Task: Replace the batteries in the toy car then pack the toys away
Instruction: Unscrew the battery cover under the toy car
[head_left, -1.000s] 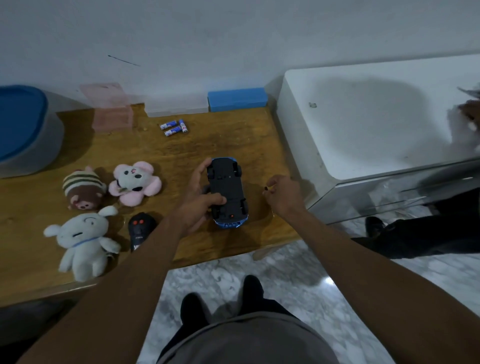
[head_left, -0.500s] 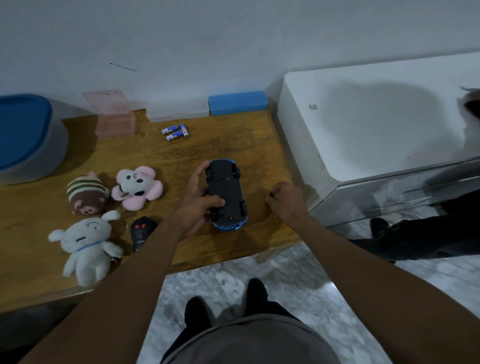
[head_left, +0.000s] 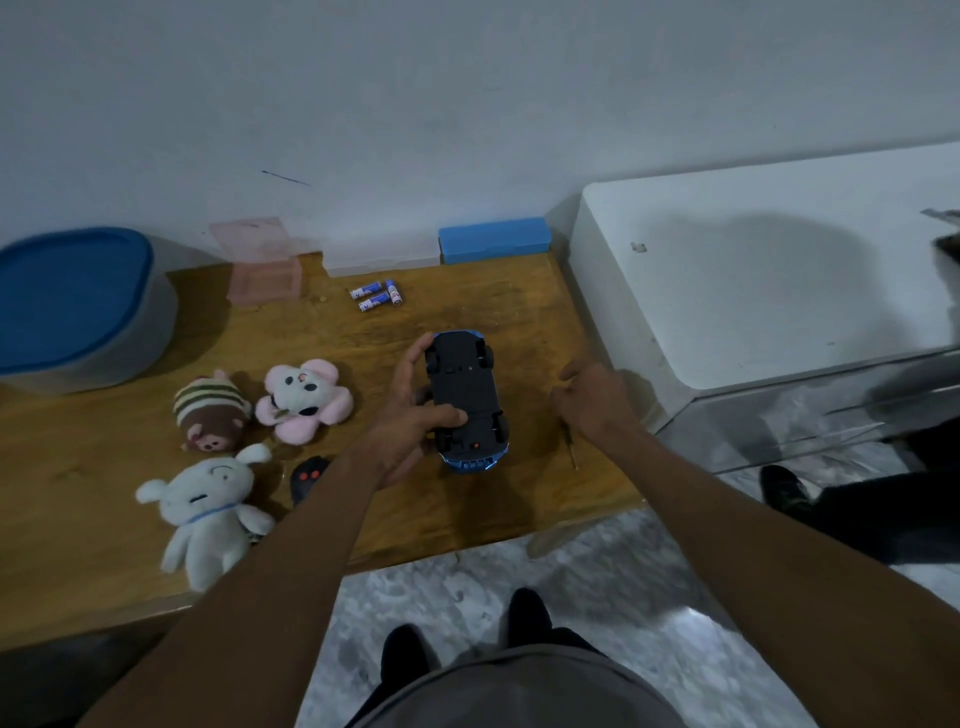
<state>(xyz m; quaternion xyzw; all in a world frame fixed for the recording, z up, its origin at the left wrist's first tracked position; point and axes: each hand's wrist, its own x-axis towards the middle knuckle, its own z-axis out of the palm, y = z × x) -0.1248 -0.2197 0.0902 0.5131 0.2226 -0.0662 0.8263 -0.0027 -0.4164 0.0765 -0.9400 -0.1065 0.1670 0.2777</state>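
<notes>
A blue toy car (head_left: 465, 400) lies upside down on the wooden table (head_left: 104, 478), its black underside facing up. My left hand (head_left: 410, 415) grips the car from its left side, thumb across the underside. My right hand (head_left: 592, 400) rests to the right of the car, closed around a thin screwdriver (head_left: 571, 447) whose shaft points toward the table's front edge. Three blue batteries (head_left: 376, 297) lie loose near the back of the table. A black remote (head_left: 309, 478) with red buttons sits left of my left forearm.
Three plush toys lie at the left: a striped brown one (head_left: 210, 415), a pink flower one (head_left: 304, 397) and a white one (head_left: 213, 514). A blue-lidded tub (head_left: 72, 306), a pink box (head_left: 262, 270) and a blue box (head_left: 493, 240) stand along the wall. A white cabinet (head_left: 779, 270) borders the table's right.
My right hand has shifted slightly right of the car and the screwdriver's shaft now shows below it. My left hand keeps its hold on the car.
</notes>
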